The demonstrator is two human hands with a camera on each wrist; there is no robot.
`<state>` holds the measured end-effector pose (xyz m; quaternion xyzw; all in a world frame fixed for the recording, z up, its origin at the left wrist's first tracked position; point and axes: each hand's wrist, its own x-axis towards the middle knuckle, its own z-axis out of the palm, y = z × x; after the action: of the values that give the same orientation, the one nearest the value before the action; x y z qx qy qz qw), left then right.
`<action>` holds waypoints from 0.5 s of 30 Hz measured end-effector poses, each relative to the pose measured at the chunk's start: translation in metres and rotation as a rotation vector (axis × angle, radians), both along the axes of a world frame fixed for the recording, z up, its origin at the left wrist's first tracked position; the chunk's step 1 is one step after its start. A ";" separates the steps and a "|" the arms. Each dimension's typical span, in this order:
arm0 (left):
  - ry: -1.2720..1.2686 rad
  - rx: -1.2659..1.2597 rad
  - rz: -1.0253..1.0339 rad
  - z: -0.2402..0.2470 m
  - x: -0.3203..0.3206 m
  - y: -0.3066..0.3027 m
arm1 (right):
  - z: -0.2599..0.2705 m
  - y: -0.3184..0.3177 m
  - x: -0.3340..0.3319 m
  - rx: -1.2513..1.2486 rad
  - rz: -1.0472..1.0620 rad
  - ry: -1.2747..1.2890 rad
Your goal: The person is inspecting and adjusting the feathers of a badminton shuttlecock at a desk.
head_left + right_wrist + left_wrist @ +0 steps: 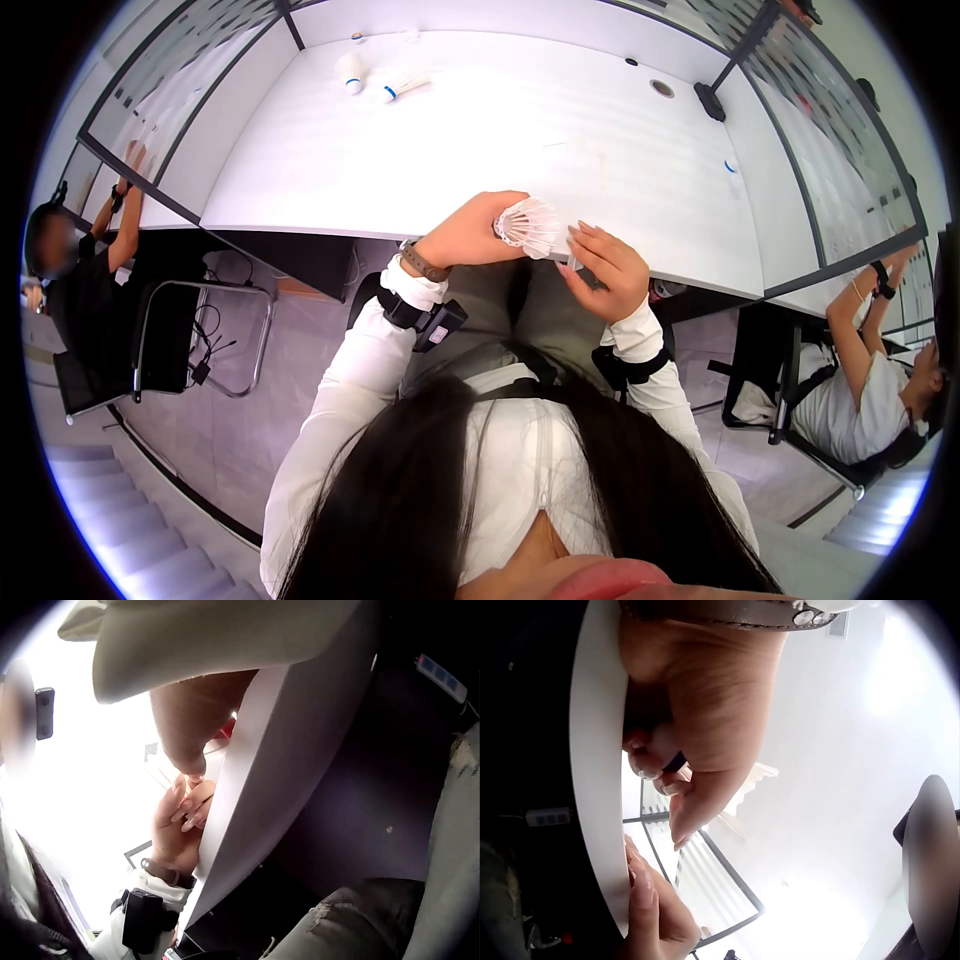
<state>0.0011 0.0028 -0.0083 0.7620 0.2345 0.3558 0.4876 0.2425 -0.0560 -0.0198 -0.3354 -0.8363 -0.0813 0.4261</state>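
In the head view my left hand (470,230) grips a white feather shuttlecock (530,228) at the desk's front edge, its feather skirt pointing right. The fingers curl around the cork end, which is mostly hidden; part of a dark blue band (676,762) shows between them in the left wrist view. My right hand (612,272) is just right of the feathers, fingers slightly bent and thumb apart from them. In the right wrist view the left hand (180,825) appears beyond the right hand (195,720), whose fingertips overlap it.
Two shuttlecocks (350,73) (403,88) with blue bands lie at the back left of the white desk (450,130). A small blue-and-white piece (730,166) is near the right partition (775,170). A cable hole (661,89) is at the back right. People sit on both sides.
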 end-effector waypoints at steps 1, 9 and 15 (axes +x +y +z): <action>-0.003 0.008 0.005 0.001 0.000 -0.001 | -0.001 -0.001 0.001 0.005 -0.008 0.018; 0.081 0.027 0.034 0.007 -0.001 -0.004 | 0.011 0.000 0.010 0.036 -0.074 0.175; 0.049 0.018 0.052 0.003 0.002 -0.002 | 0.028 0.003 0.016 -0.039 -0.097 0.237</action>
<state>0.0029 0.0005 -0.0049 0.7685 0.2629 0.3517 0.4654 0.2589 -0.0527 0.0087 -0.3909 -0.7644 -0.0454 0.5108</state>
